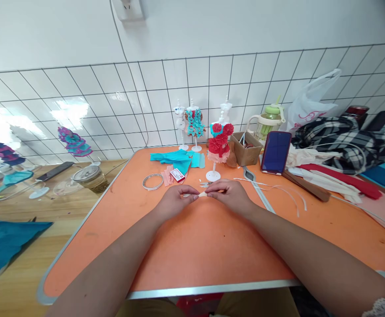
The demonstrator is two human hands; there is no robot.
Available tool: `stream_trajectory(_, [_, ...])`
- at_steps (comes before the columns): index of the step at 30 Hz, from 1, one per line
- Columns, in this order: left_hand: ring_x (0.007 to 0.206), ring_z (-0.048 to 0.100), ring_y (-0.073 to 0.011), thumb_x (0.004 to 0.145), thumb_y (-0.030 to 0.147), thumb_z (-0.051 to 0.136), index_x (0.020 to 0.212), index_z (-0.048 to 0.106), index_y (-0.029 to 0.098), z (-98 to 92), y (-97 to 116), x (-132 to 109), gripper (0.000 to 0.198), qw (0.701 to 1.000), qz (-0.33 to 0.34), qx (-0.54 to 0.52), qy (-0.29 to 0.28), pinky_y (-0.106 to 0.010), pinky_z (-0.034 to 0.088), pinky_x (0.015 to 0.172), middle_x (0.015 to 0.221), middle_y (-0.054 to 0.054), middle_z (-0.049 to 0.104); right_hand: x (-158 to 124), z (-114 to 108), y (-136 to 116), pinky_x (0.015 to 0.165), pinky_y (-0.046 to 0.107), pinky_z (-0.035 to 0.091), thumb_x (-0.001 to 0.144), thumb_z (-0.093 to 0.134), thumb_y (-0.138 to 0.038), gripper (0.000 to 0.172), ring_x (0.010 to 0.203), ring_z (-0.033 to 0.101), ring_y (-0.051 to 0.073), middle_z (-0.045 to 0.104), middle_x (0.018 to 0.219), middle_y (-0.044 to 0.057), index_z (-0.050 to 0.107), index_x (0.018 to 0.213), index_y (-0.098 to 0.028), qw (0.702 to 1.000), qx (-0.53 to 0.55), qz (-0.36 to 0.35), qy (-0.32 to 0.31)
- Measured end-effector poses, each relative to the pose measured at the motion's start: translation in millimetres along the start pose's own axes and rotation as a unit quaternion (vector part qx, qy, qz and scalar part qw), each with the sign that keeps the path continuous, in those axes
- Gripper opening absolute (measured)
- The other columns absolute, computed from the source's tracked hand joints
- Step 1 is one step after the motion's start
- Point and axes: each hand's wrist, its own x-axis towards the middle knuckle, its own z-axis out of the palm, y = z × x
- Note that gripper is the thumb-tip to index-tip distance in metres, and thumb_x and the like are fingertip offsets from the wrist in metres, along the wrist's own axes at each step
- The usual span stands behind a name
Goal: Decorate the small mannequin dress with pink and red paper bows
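Over the middle of the orange table, my left hand and my right hand face each other, fingertips closed on a small pale strip. The strip stretches between the two pinches; its material is too small to make out. Just beyond my fingers lie small snips. Behind them stands a miniature white dress form wearing a red and pink ruffled dress. Left of it are a small red and white box, pink strips, turquoise crepe paper and a roll of tape.
Two more dress forms stand near the tiled wall. A cardboard box, an upright phone and a green-lidded bottle are at the back right. Folded paper and cloth lie right. A lidded glass jar stands on the left wooden table.
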Motion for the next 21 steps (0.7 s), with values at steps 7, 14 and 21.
stream_trajectory(7, [0.124, 0.038, -0.0286, 0.07, 0.037, 0.069, 0.129, 0.048, 0.031, -6.4, -1, -6, 0.063, 0.997, 0.058, 0.04, -0.035, -0.038, 0.031, 0.101, 0.133, -0.005, 0.049, -2, 1, -3, 0.074, 0.028, 0.052, 0.073, 0.061, -0.016, 0.032, 0.079, 0.066, 0.014, 0.069, 0.084, 0.001, 0.064, 0.103, -0.024, 1.0, 0.001, 0.03, 0.008])
stream_trajectory(14, [0.119, 0.042, -0.0264, 0.081, 0.034, 0.057, 0.093, 0.069, 0.031, 5.2, 7, -6, 0.018, 0.963, 0.179, 0.199, -0.013, -0.047, -0.009, 0.107, 0.108, -0.004, 0.063, -12, 13, -12, 0.074, 0.028, 0.052, 0.079, 0.056, -0.019, 0.03, 0.085, 0.064, 0.015, 0.068, 0.096, 0.002, 0.064, 0.107, -0.027, 0.996, -0.059, -0.058, -0.026])
stream_trajectory(21, [0.098, 0.055, -0.023, 0.079, 0.032, 0.058, 0.09, 0.07, 0.028, 7.5, 3, -6, 0.017, 0.978, 0.148, 0.136, 0.047, -0.044, -0.002, 0.109, 0.093, -0.003, 0.067, -10, 11, -9, 0.072, 0.028, 0.052, 0.079, 0.059, -0.026, 0.031, 0.077, 0.062, 0.013, 0.062, 0.107, 0.004, 0.063, 0.11, -0.029, 0.993, -0.082, -0.078, -0.01])
